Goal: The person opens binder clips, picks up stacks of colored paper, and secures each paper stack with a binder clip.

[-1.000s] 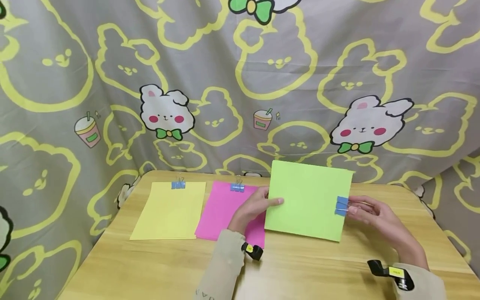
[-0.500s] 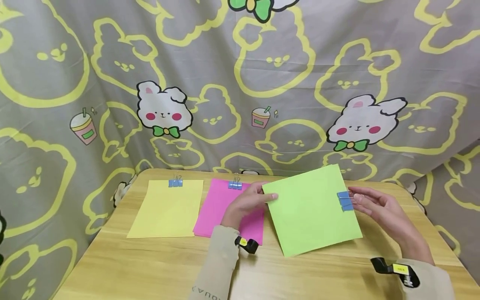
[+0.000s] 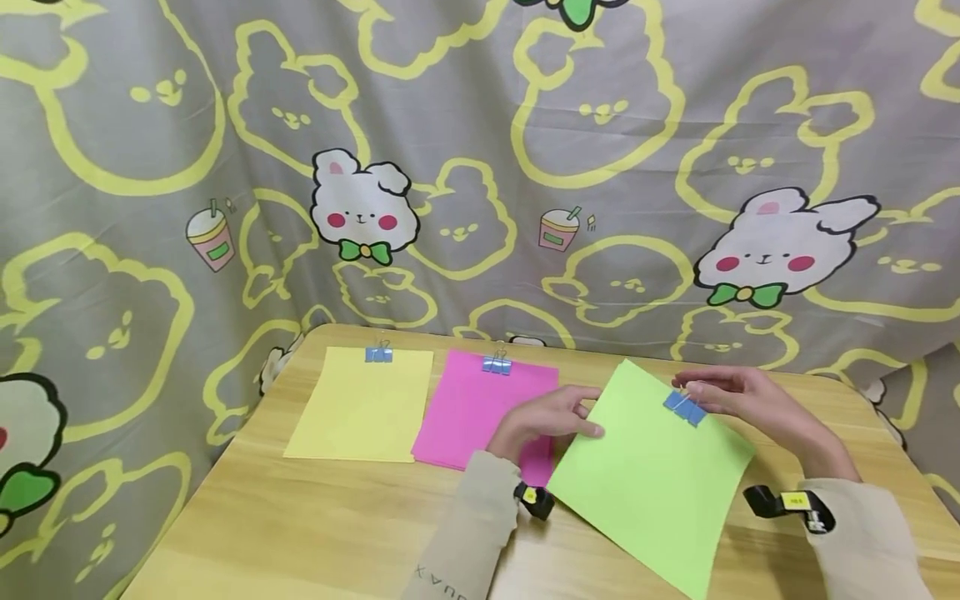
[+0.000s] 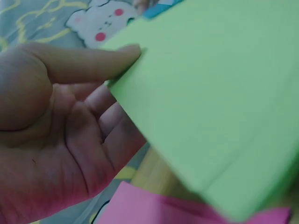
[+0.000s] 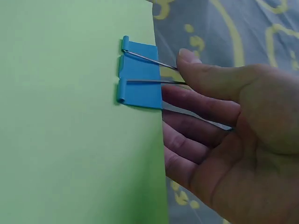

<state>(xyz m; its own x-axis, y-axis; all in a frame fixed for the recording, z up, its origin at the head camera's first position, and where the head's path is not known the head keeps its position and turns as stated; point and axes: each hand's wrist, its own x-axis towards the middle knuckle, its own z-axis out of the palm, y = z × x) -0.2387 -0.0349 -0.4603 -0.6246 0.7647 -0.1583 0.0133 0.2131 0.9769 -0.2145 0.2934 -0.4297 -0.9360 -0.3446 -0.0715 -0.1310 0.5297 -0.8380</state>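
Note:
A stack of light green paper (image 3: 652, 475) is held tilted over the right side of the table. My left hand (image 3: 551, 417) pinches its left edge, thumb on the front face and fingers behind, as the left wrist view shows. On the upper edge of the stack sits a blue binder clip (image 3: 686, 408). My right hand (image 3: 757, 408) grips the clip by its wire handles (image 5: 156, 82), with the thumb on the front wires and the other fingers behind. In the right wrist view the clip body lies flat over the paper's edge.
Yellow paper (image 3: 363, 408) with a blue binder clip (image 3: 378, 355) lies on the wooden table (image 3: 315, 525) at the left. Magenta paper (image 3: 480, 408), also with a clip (image 3: 497, 365), lies beside it, partly behind my left hand. A patterned curtain (image 3: 465, 125) hangs behind the table.
The green paper has turned clockwise, bringing its clipped edge from the right side toward the top, and its lower corner now points toward me. Both hands keep their hold.

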